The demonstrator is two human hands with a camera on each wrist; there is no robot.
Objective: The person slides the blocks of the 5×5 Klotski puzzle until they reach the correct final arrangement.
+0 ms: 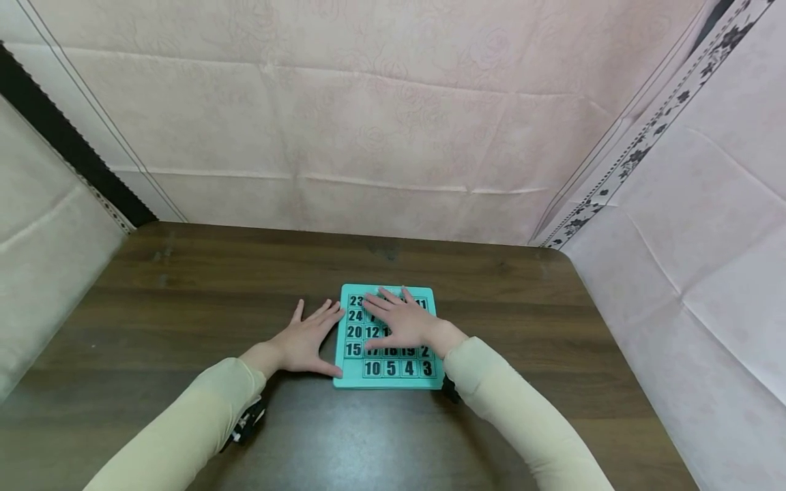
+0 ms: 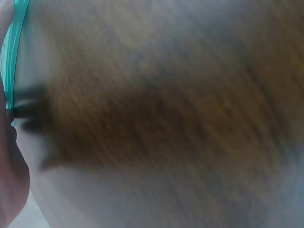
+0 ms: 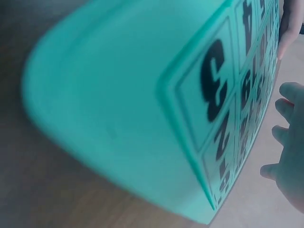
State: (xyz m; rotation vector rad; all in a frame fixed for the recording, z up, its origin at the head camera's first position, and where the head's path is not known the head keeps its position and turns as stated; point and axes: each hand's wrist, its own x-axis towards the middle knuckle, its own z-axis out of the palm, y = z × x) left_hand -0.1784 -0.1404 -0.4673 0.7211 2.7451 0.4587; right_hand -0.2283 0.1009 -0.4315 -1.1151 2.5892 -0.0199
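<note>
Beneath the right grip, its fingers straight and spread, lies a turquoise number board; in the right wrist view the fingertips look slightly apart from its face. Closer to the wearer than that grip runs the lowest row of tiles, reading 10, 5, 4 and 3. Left of it, the left grip is spread too, thumb and fingertips at the board's left edge; whether every finger touches cannot be told. Behind both grips come pale sleeves, with a black device below the left wrist. Around the grips stretches the brown wooden counter. Beyond them hangs pale cloth, with a floral border far right and a black strip far left.
</note>
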